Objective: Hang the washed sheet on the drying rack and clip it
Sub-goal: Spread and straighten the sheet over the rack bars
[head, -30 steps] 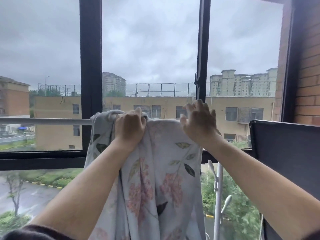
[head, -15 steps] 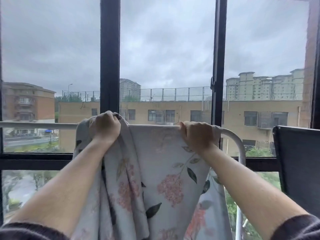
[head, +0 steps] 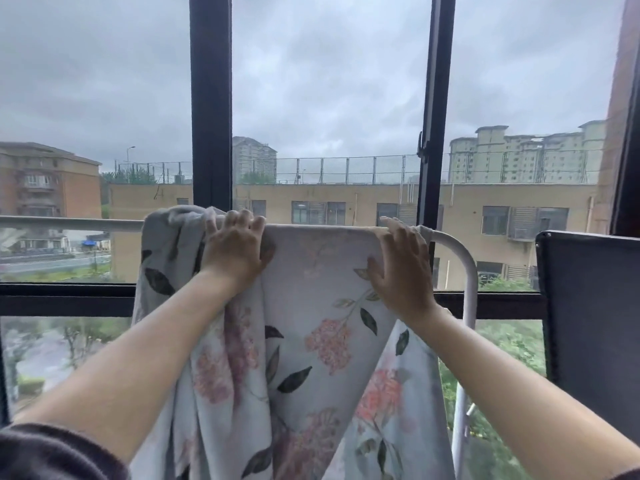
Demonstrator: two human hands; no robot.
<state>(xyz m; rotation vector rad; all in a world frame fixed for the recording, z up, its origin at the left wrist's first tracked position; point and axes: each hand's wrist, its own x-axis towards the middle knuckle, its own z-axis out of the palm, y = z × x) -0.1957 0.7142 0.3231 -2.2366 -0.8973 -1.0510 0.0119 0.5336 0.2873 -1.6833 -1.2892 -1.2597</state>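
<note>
Floral sheet (head: 311, 306): draped over top rail of white drying rack (head: 464, 258), bunched at left end.
Left hand (head: 235, 251): fingers curled over rail, gripping sheet.
Right hand (head: 401, 268): fingers straight, pressing sheet flat beside the rail's bend.

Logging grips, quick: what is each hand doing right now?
Left hand: fingers curled over the sheet on the rack.
Right hand: open, flat on the sheet.

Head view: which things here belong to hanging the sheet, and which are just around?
For the job: floral sheet, white rack rail, left hand, right hand. No clips in view.
Just around: black window frame, dark panel at right, buildings outside.
</note>
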